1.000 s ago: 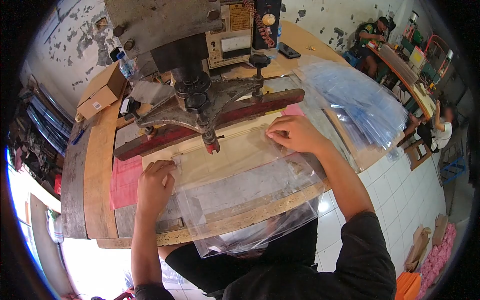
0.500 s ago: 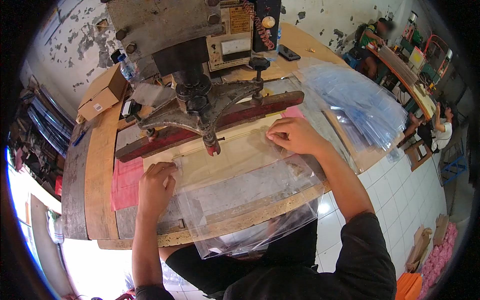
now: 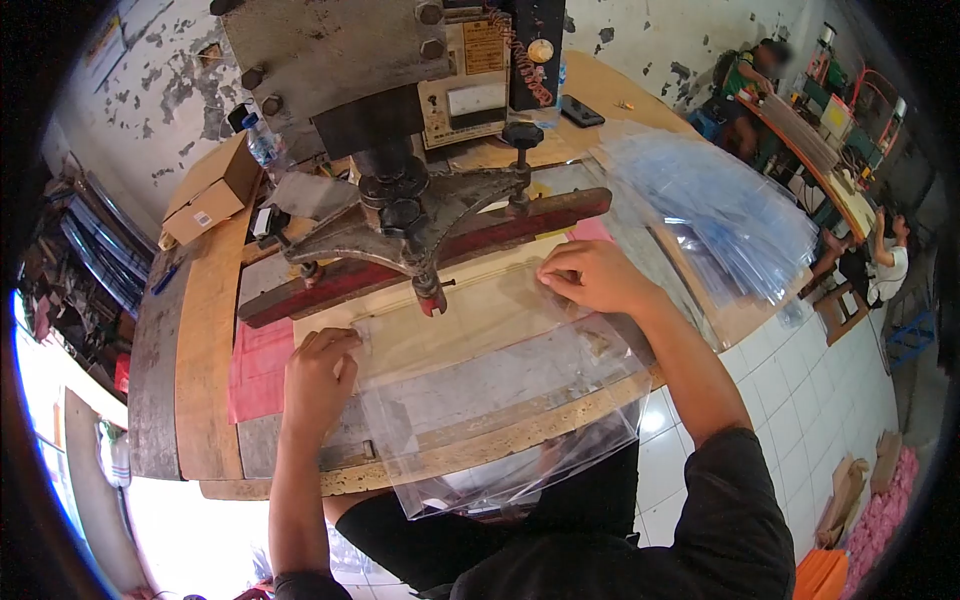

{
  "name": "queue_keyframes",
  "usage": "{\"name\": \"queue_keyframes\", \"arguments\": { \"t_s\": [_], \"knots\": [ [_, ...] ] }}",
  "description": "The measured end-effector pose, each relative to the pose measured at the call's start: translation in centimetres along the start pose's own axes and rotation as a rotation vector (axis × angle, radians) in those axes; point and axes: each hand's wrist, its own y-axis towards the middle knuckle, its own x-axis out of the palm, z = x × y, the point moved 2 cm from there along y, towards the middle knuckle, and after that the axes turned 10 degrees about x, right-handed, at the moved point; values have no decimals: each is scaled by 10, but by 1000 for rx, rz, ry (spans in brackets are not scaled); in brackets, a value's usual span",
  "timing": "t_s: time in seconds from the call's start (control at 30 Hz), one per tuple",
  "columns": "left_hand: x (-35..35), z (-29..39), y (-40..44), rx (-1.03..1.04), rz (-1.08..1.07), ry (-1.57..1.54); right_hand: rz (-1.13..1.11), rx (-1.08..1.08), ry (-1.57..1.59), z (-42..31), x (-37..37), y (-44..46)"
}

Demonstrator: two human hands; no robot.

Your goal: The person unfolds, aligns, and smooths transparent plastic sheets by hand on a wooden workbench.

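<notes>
Head view: the left hand (image 3: 320, 388) has its thumb and fingers bent together, pinching the upper left corner of a clear plastic sheet (image 3: 490, 385). The right hand (image 3: 600, 280) pinches the upper right side of the same sheet, thumb against fingertips. Between the two hands the sheet lies flat — its far part over a yellowish board (image 3: 487, 262), its near part across the desk (image 3: 207, 410) and hanging past the front edge above the person's lap.

Just beyond the hands, a long red-edged bar (image 3: 565, 212) crosses above the board, carried by the metal bracket (image 3: 460, 212) of a press. Pink material (image 3: 262, 372) shows beside the left hand, under the board.

Farther right, a fanned pile of clear bluish sheets (image 3: 710, 205) lies near the desk's right side. A phone (image 3: 582, 111) rests behind it; to the far left are a cardboard box (image 3: 210, 192), a plastic bottle (image 3: 264, 142) and a blue pen (image 3: 165, 279). Two other people sit at the upper right — both well apart from this desk.
</notes>
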Motion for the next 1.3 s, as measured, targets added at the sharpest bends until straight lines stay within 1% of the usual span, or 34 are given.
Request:
{"name": "queue_keyframes", "arguments": {
  "t_s": [0.1,0.17,0.3,0.37,0.63,0.7,0.77,0.9,0.97,1.07,1.2,1.3],
  "knots": [
    [-1,3,1,-9,-11,8,4,2,-8,1,1,-2],
    [0,2,0,-8,-12,9,71,-81,-16,4,3,-2],
    [-1,1,-1,4,-1,-9,37,-52,21,4,4,-2],
    [-1,0,-2,3,1,-6,-5,0,12,4,4,-1],
    [3,-5,-4,-4,21,25,43,-29,-24,4,5,-3],
    [4,-7,-4,45,14,14,48,-52,-22,2,4,-1],
    [3,-6,-3,38,22,28,7,27,5,0,1,-1],
    [3,-6,-4,42,18,28,40,-29,-3,3,5,-1],
    [5,-8,-4,42,19,24,-2,81,45,-2,2,-1],
    [4,-9,-6,57,21,26,32,24,28,3,5,0],
    [3,-5,-4,76,22,48,3,68,45,-2,1,-1],
    [3,-6,-4,90,33,54,39,24,45,0,4,-1]
  ]
}}
